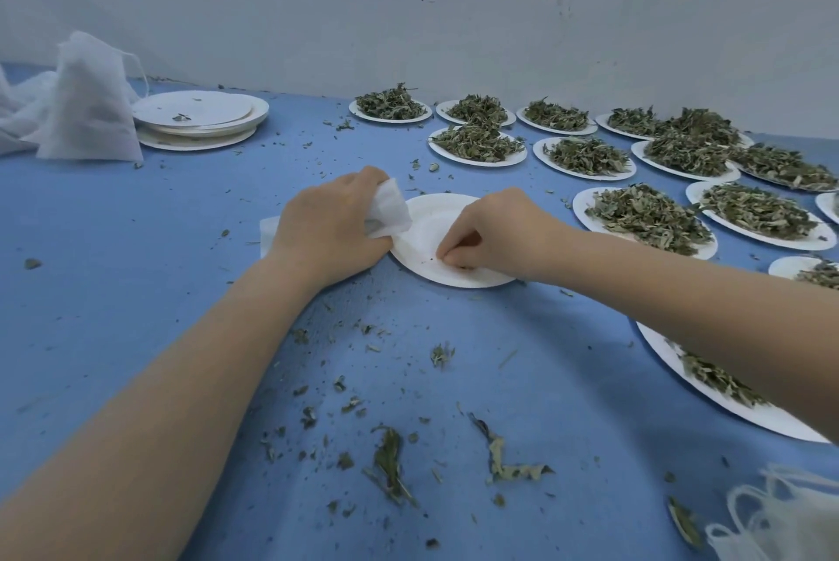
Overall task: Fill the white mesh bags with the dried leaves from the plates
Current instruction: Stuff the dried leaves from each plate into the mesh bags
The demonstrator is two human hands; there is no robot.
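1. I am holding a white mesh bag (388,213) in my left hand (329,229), fingers curled round its body, so that its mouth end is sticking up and to the right, out over the left rim of the nearly bare plate (436,224) in front of me.
2. My right hand (492,238) is resting on that same plate, fingertips (449,258) bunched together and pinching at the last crumbs of dried leaves there; how much they are actually gripping I cannot tell, since the bits are tiny.
3. The relation that matters: the bag's opening is lying just up and left of my right fingertips, close but not touching, with only bare plate between them. My right hand is the nearer one to the crumbs, my left the nearer to the bag.
4. I am judging that the pinch needs to travel a short way leftward and upward into the bag's mouth while my left hand is keeping it open.
5. The full plates of leaves (649,215) are waiting to my right, near my right forearm; the emptied plate stack (199,118) and spare bags (86,102) are sitting well off to my far left.
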